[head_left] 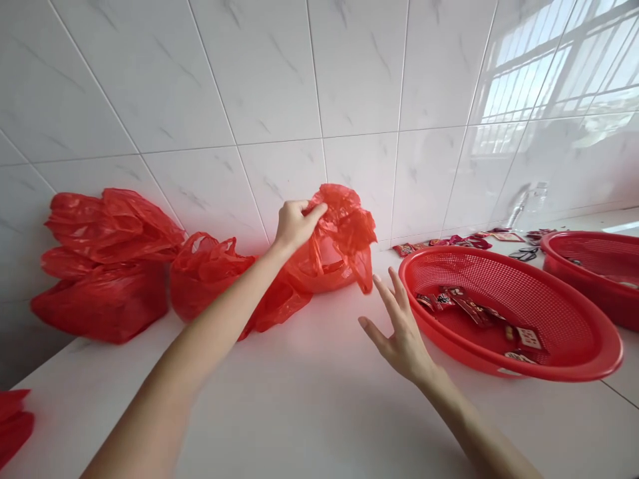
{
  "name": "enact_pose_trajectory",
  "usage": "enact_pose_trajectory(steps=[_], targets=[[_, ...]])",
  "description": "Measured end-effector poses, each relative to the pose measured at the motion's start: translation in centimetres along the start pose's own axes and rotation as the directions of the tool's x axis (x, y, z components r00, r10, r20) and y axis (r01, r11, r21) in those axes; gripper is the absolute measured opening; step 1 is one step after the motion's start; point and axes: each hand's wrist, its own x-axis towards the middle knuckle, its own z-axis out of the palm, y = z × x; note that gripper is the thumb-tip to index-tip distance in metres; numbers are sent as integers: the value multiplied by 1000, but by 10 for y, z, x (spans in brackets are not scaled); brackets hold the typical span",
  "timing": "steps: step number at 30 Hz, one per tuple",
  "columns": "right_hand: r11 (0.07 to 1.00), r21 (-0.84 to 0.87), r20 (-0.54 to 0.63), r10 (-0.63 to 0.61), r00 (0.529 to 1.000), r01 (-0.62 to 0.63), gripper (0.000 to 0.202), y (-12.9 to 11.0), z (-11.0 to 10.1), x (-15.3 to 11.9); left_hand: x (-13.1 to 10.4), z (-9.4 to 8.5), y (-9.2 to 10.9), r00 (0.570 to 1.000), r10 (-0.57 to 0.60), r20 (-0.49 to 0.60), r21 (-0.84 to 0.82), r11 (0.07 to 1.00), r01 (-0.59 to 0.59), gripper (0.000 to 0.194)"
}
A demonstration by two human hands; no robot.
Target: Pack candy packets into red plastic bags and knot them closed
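Observation:
Near the wall, my left hand [298, 225] pinches the gathered top of a red plastic bag [344, 229], whose lower part rests on the white counter. Whatever the bag contains is hidden by its folds. My right hand [397, 330] is held over the counter with fingers spread and nothing in it, just below the bag's hanging handle and left of a red plastic basket [504, 266]. Several small red wrapped snack packets [469, 309] lie in the bottom of that basket.
More red bags [107, 266] stand along the wall at left, another bag [210, 273] partly behind my left forearm. Loose packets [459, 242], scissors [524, 253] and a clear bottle [526, 203] lie behind the basket. A second red basket [589, 266] is at far right.

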Motion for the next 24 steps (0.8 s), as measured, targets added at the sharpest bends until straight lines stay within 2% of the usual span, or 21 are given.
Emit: enact_pose_trajectory(steps=[2,5,9,13,15,17,19,21,22,23,24], targets=[[999,-36,-25,-41,999,40,76,-3,-2,1,-27,3,8,992,32,118,-52,998,-26,45],[996,-89,-29,-26,999,23,81,-6,-1,0,-62,7,17,963,34,267,-98,995,-8,47],[996,-79,-104,26,994,-34,75,-2,0,0,-90,9,20,902,7,433,-80,996,31,52],[998,-22,-173,61,983,-66,37,6,-6,5,-94,-2,7,836,-78,543,25,997,77,59],[995,-14,-194,97,976,-102,29,6,-10,7,-91,-13,-4,808,-142,571,99,990,104,61],[991,-12,-210,129,969,-134,29,3,-13,9,-87,-26,-14,771,-210,601,166,977,137,63],[984,7,-172,179,969,-180,32,0,-15,9,-86,-39,-22,703,-278,655,215,960,180,64],[966,28,-74,257,964,-255,36,-2,-15,8,-87,-51,-25,606,-350,714,269,937,224,63],[955,29,-24,295,955,-294,38,-3,-15,8,-89,-55,-25,573,-380,726,305,925,228,62],[944,23,17,328,944,-329,40,-3,-15,7,-90,-59,-25,570,-400,718,341,916,214,59],[935,12,44,354,934,-354,41,-2,-15,6,-93,-61,-23,602,-403,690,369,910,186,56]])
